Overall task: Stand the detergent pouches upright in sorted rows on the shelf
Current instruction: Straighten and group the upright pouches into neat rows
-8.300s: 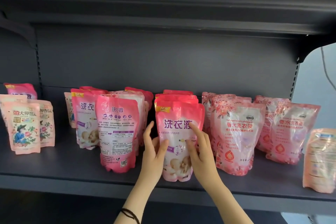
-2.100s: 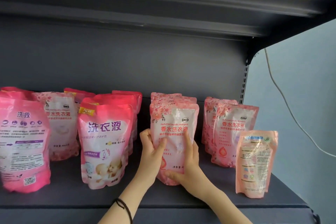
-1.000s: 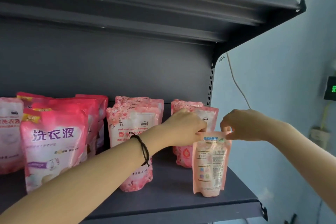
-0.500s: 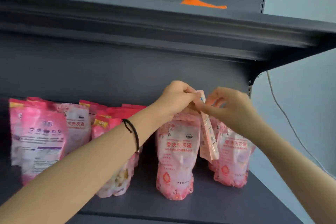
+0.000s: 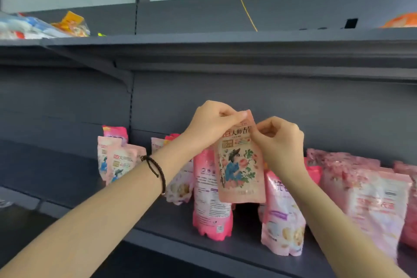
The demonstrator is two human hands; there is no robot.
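Note:
A small pale-pink floral pouch (image 5: 240, 171) hangs in the air above the dark grey shelf (image 5: 176, 225). My left hand (image 5: 209, 124) pinches its top left corner and my right hand (image 5: 279, 142) pinches its top right edge. Its printed front with a blue-dressed figure faces me. Two matching floral pouches (image 5: 117, 162) stand at the shelf's left. Behind the held pouch stand deep-pink pouches (image 5: 211, 201), one showing its back label, and a baby-print pouch (image 5: 282, 221). Rose-patterned pouches (image 5: 370, 196) fill the right side.
The upper shelf (image 5: 225, 40) overhangs close above my hands and carries colourful packets (image 5: 40, 27) at its left and an orange packet (image 5: 401, 22) at its right. A shelf upright (image 5: 130, 101) runs down the back panel at the left.
The small pouch was lifted from the shelf's right end and carried left, turning so its front faces me. My view swung left, bringing the two matching floral pouches into sight.

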